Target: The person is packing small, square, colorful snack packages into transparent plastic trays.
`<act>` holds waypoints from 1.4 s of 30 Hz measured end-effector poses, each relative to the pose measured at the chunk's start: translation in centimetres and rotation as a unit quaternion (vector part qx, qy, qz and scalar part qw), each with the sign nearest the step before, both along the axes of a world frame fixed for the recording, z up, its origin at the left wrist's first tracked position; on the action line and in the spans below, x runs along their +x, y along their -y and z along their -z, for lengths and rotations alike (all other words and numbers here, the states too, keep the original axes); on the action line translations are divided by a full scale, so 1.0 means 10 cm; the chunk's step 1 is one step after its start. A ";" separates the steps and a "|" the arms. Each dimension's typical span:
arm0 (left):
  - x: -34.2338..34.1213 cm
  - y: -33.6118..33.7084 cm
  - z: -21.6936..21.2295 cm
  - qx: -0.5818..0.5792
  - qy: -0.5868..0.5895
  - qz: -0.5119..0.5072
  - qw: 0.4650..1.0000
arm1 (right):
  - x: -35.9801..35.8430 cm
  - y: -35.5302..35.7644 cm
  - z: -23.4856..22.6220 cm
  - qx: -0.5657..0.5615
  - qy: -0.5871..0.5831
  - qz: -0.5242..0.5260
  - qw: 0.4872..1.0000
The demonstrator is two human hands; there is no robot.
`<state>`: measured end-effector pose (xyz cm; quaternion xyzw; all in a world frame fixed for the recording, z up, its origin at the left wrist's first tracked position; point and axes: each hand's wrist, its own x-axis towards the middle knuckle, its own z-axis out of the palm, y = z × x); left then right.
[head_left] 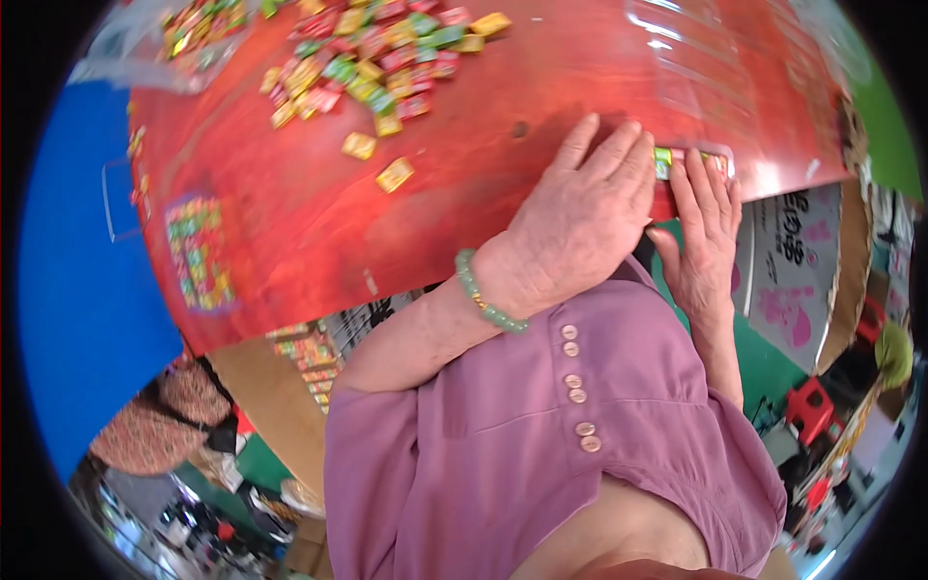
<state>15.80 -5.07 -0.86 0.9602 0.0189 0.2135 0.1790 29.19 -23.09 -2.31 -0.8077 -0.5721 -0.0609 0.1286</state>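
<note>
The left hand (pixel 580 222) lay flat with fingers together beside the right hand (pixel 704 232), whose fingers pressed a clear packet of colourful wrapped candies (pixel 688 160) on the glossy red table (pixel 319 222).

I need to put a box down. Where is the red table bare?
Bare red table lies right of the candy pile, beyond both hands, and between the pile and the left hand. Crowded: the pile, and the candy row by the right hand.
</note>
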 end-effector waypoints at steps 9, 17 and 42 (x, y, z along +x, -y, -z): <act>-0.72 -0.16 0.02 -0.029 0.027 -0.093 0.995 | -0.27 -0.53 -0.27 -0.015 -0.134 -0.180 0.974; -1.56 -0.15 0.00 -0.043 0.098 -0.242 0.964 | -0.33 -1.01 -0.45 0.034 -0.237 -0.300 0.923; -1.38 -0.67 -0.14 -0.087 -0.010 -0.354 0.931 | -0.74 -1.92 -0.27 0.033 -0.058 -0.302 0.951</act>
